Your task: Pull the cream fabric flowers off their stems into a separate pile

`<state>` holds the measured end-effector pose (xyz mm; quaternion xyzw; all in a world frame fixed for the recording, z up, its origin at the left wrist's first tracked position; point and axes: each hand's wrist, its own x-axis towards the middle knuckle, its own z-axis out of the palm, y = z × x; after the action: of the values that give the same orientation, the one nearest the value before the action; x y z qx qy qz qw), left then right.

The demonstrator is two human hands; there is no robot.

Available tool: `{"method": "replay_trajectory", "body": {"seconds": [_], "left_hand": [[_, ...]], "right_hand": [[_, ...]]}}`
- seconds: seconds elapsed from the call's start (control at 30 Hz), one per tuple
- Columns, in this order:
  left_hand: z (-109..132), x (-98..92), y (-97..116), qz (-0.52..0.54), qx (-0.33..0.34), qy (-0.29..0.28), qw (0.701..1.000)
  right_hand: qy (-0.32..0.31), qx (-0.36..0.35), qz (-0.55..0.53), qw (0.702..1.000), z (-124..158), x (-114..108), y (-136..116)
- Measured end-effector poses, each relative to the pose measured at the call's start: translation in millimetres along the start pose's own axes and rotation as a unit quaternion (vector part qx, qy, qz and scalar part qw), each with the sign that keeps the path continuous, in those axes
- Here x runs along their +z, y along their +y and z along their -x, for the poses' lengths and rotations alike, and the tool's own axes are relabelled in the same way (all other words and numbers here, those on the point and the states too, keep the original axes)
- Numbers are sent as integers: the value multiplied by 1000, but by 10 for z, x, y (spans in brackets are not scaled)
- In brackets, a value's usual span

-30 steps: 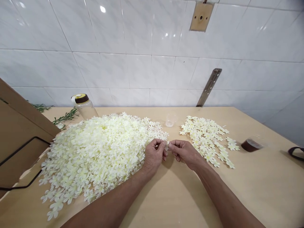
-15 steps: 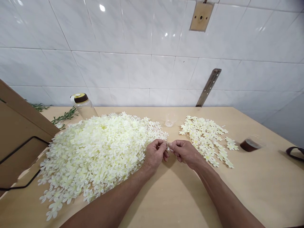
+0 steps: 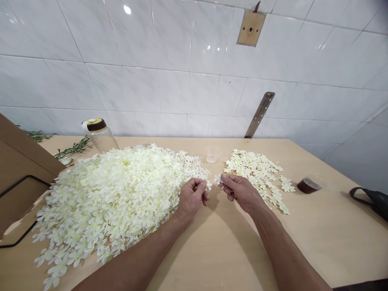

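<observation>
My right hand (image 3: 241,190) pinches a small white artificial flower (image 3: 217,179) between thumb and fingertips. Just left of it, my left hand (image 3: 192,197) is closed, with another white flower (image 3: 208,185) at the tips of its thumb and forefinger. A short gap parts the two hands, both a little above the table. Beside my left hand lies a big heap of cream-white artificial flowers (image 3: 121,194). Behind my right hand is a smaller, flatter spread of the same flowers (image 3: 257,169), partly hidden by that hand and forearm.
On the wooden table (image 3: 200,258) a small clear plastic cup (image 3: 212,155) stands behind the hands. A cup of dark liquid (image 3: 308,185) is at right, near a black strapped item (image 3: 370,202). A bottle (image 3: 101,137), green sprigs (image 3: 74,147) and a cardboard box (image 3: 24,157) are at left.
My hands, which met at the fingertips around a flower, have drawn apart, and a flower now shows at each hand's fingertips. The camera view has shifted slightly to the right.
</observation>
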<state>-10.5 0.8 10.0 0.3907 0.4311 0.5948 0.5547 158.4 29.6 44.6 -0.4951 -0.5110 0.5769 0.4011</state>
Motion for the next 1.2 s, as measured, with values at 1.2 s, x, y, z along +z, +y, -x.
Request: {"method": "replay_trajectory", "body": {"seconds": [1.2], "left_hand": [[-12,-20,-11,-11,2,-36,999]], "right_hand": [[-51,-3,55,997,39,250,101]]}}
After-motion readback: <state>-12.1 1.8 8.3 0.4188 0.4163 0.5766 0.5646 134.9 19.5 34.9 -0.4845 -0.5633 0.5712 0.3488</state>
